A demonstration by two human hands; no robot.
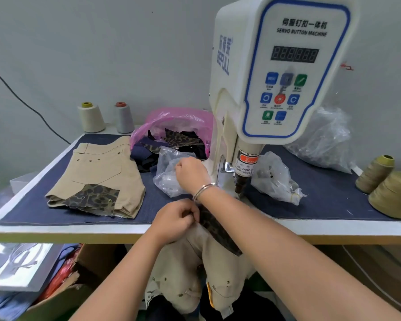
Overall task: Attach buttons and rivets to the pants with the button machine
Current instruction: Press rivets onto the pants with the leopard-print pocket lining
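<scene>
A white servo button machine stands at the table's right centre, its punch tip pointing down. My left hand pinches the leopard-print edge of beige pants that hang off the table's front edge into my lap. My right hand reaches across into a clear plastic bag left of the punch, its fingers curled inside; what they hold is hidden. A second pair of beige pants with a leopard patch lies folded at the left.
A pink bag of fabric scraps sits behind the clear bag. Another clear bag lies right of the punch, a larger one behind it. Thread cones stand at back left and at the right edge. Boxes sit under the table.
</scene>
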